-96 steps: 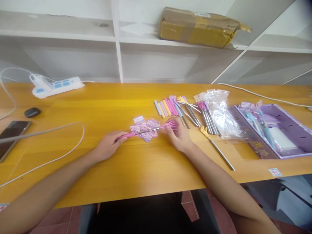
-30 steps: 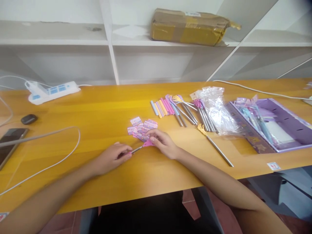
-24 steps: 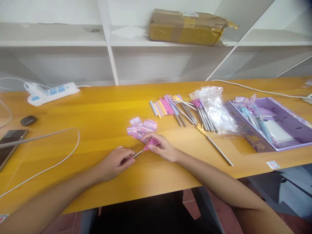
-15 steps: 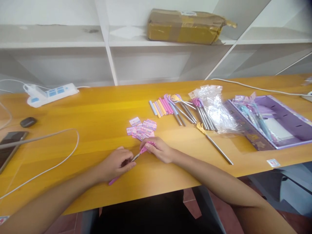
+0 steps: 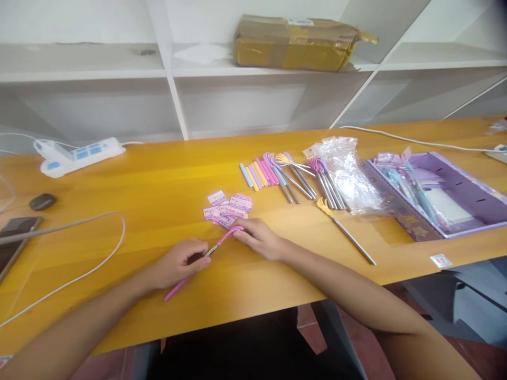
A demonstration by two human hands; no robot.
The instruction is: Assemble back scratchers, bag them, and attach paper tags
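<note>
A pink back scratcher (image 5: 225,237) lies slantwise between my two hands, low over the table. My left hand (image 5: 182,262) is closed round its shaft, and the pink handle end sticks out below the fist toward the table's front edge. With thumb and fingers, my right hand (image 5: 258,240) pinches the pink claw head. A short stretch of metal rod shows between the hands. Just beyond my right hand is a loose pile of small printed cards (image 5: 225,210). To the right, a back scratcher with a yellow claw (image 5: 348,233) and a bare metal rod rests alone.
Coloured tubes (image 5: 257,174) lie in a row behind the cards, beside several metal-rod back scratchers (image 5: 330,184). Clear plastic bags (image 5: 344,169) and a purple box (image 5: 420,229) are at right. A power strip (image 5: 85,157), cable and phone (image 5: 16,232) sit left.
My left hand has shifted slightly left and down along with the handle, showing more of the pink handle end. My right hand still pinches the claw head. The view has moved a little.
</note>
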